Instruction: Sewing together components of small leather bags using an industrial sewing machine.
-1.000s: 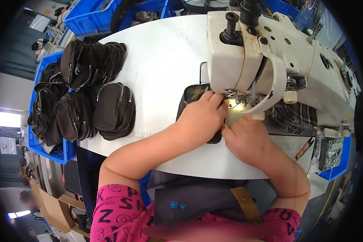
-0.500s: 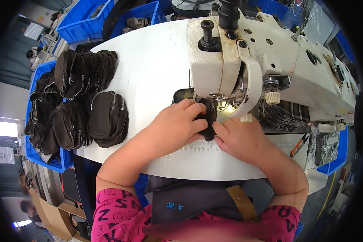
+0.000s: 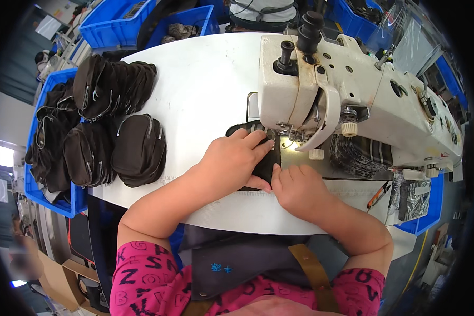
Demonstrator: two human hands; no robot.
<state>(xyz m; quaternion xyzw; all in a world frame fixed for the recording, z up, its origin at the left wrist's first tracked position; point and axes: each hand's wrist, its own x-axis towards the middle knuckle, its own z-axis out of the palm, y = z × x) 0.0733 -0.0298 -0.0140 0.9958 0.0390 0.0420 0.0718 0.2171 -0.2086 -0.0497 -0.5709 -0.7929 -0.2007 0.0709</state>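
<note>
A dark brown zippered pouch point(image 3: 263, 169) lies on the machine bed beneath the head of the white sewing machine point(image 3: 287, 79). My left hand point(image 3: 229, 160) grips it from above, fingers bent over the fabric and thumb at its near side. Its zipper edge shows past my fingertips at the far left. On the other side, my right hand point(image 3: 300, 190) is closed, thumb and forefinger pinching the pouch's right edge. The lit needle area is just beyond my right fingers; the needle itself I cannot make out.
Stacked dark pouches point(image 3: 138, 150) stand at the left of the white table point(image 3: 205, 68), beside a blue crate point(image 3: 79, 203) full of more. Plaid-lined dark pieces point(image 3: 359, 155) sit under the machine arm. An orange-handled cutter point(image 3: 378, 196) lies at the right.
The pouch, bunched upright between my hands before, now lies flatter with more of its zipper edge showing. My right hand has moved slightly down and away from the machine's foot.
</note>
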